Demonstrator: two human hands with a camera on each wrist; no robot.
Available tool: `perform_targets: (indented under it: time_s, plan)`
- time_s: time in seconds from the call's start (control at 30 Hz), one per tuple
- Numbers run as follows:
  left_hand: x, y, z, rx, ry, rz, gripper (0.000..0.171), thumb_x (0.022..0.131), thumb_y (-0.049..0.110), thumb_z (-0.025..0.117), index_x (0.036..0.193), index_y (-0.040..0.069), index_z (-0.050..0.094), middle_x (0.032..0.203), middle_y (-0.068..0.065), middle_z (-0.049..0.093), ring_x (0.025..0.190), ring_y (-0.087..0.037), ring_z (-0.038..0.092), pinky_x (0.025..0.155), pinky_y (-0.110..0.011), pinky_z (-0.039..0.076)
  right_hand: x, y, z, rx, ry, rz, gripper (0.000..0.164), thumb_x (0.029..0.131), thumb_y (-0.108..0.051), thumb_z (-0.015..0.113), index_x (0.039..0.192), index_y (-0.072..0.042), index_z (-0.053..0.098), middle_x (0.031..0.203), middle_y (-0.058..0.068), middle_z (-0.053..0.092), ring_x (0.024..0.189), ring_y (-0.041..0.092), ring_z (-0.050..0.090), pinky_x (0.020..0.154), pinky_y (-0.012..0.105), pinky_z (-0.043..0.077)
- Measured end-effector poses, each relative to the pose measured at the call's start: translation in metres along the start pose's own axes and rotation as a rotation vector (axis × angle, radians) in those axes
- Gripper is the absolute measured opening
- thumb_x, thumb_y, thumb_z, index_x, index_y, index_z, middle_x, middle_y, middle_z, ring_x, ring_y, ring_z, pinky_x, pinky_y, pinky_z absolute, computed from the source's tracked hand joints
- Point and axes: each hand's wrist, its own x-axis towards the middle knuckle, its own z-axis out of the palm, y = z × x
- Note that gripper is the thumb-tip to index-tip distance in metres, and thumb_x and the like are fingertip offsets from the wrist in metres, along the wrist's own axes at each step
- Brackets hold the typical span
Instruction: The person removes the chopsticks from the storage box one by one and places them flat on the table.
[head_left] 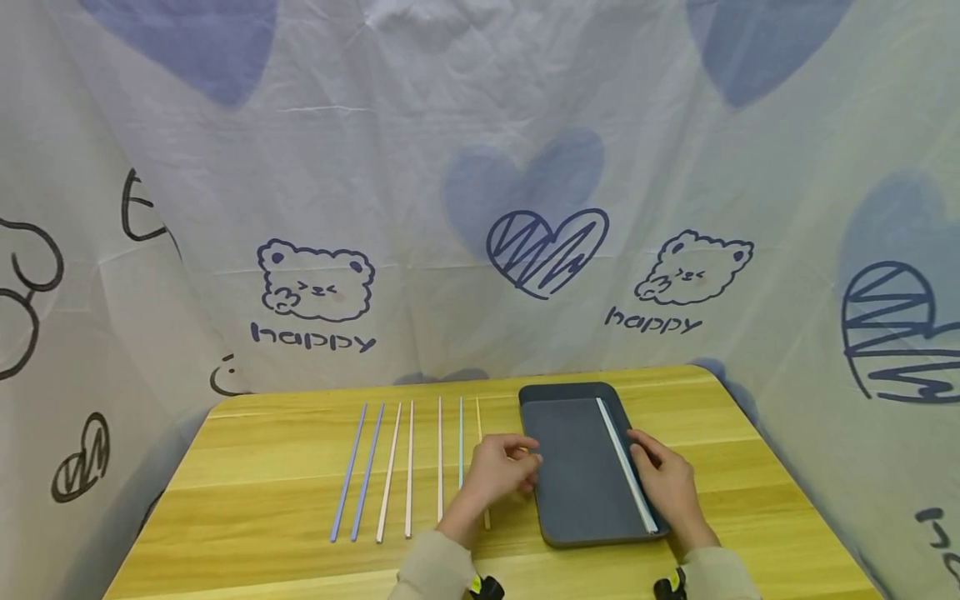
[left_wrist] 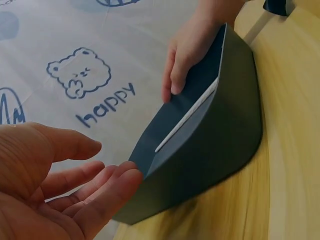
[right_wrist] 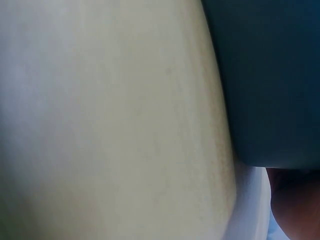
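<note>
A dark grey tray (head_left: 581,467) lies on the table, with pale chopsticks (head_left: 626,467) along its right inner side. My right hand (head_left: 667,483) grips the tray's right edge, thumb over the rim. Only a dark, blurred bit of that hand shows in the right wrist view, below the tray (right_wrist: 275,85). Near the left rim is my left hand (head_left: 502,471), fingers loosely bent and holding nothing. The left wrist view shows its fingers (left_wrist: 107,200) spread beside the tray wall. Several thin chopsticks (head_left: 386,475) in purple, pale pink, blue and yellow lie apart, left of the tray; my left arm partly covers some.
The wooden table (head_left: 247,500) has rounded back corners. A white curtain (head_left: 420,192) with printed bears and hearts hangs behind it and on both sides. Black wrist straps (head_left: 487,587) show at the bottom near the cuffs.
</note>
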Motion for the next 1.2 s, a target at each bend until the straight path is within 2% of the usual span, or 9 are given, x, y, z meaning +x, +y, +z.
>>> perform_targets:
  time_s: [0.13,0.33,0.5,0.63,0.73,0.9,1.2]
  plan:
    - [0.002,0.004,0.009,-0.009,-0.020,0.004,0.024,0.094,0.007,0.075,0.117,-0.002,0.076,0.090,-0.021,0.076,0.071,-0.033,0.076,0.064,-0.044,0.067,0.000,0.001,0.000,-0.011,0.006,-0.009,0.041,0.110,-0.026,0.055,0.147,-0.011,0.062,0.149,0.020,0.062,0.136,0.041,0.060,0.114,0.058,0.050]
    - [0.005,0.009,0.021,-0.001,-0.022,-0.006,0.021,0.094,0.007,0.076,0.113,0.000,0.077,0.089,-0.027,0.076,0.072,-0.037,0.077,0.058,-0.034,0.065,0.002,0.002,0.001,-0.017,0.007,-0.013,0.041,0.110,-0.027,0.055,0.148,-0.012,0.062,0.149,0.020,0.061,0.136,0.042,0.060,0.114,0.058,0.050]
    - [0.008,0.008,0.026,0.017,-0.027,0.001,0.021,0.093,0.006,0.076,0.112,-0.002,0.077,0.087,-0.027,0.077,0.067,-0.033,0.076,0.056,-0.034,0.064,0.002,0.002,0.001,-0.018,0.007,-0.018,0.041,0.110,-0.027,0.055,0.147,-0.012,0.063,0.148,0.021,0.062,0.135,0.042,0.061,0.113,0.058,0.050]
    - [0.009,0.009,0.033,0.020,-0.030,0.010,0.020,0.093,0.005,0.075,0.111,-0.002,0.077,0.087,-0.027,0.077,0.067,-0.037,0.076,0.054,-0.032,0.063,0.002,0.002,0.001,-0.019,0.009,-0.022,0.041,0.110,-0.026,0.055,0.147,-0.012,0.063,0.147,0.021,0.062,0.134,0.042,0.061,0.113,0.058,0.050]
    - [0.010,0.010,0.039,0.029,-0.039,0.012,0.019,0.094,0.006,0.075,0.111,-0.001,0.077,0.086,-0.025,0.077,0.061,-0.030,0.074,0.053,-0.029,0.062,0.001,0.002,0.001,-0.021,0.014,-0.025,0.040,0.110,-0.026,0.055,0.147,-0.012,0.063,0.146,0.021,0.063,0.133,0.042,0.062,0.112,0.058,0.050]
    - [0.013,0.012,0.051,0.043,-0.063,0.008,0.020,0.094,0.006,0.074,0.112,-0.001,0.077,0.083,-0.023,0.077,0.055,-0.018,0.070,0.053,-0.032,0.063,0.001,0.003,0.001,-0.018,0.024,-0.023,0.040,0.109,-0.026,0.057,0.146,-0.012,0.064,0.145,0.021,0.064,0.132,0.041,0.063,0.111,0.058,0.051]
    - [0.018,0.013,0.075,0.053,-0.073,-0.020,0.019,0.093,0.005,0.076,0.111,-0.002,0.078,0.074,-0.014,0.077,0.055,-0.021,0.071,0.052,-0.037,0.064,0.003,0.004,0.002,-0.025,0.022,-0.011,0.041,0.109,-0.028,0.057,0.146,-0.012,0.064,0.146,0.021,0.064,0.133,0.042,0.063,0.111,0.058,0.051]
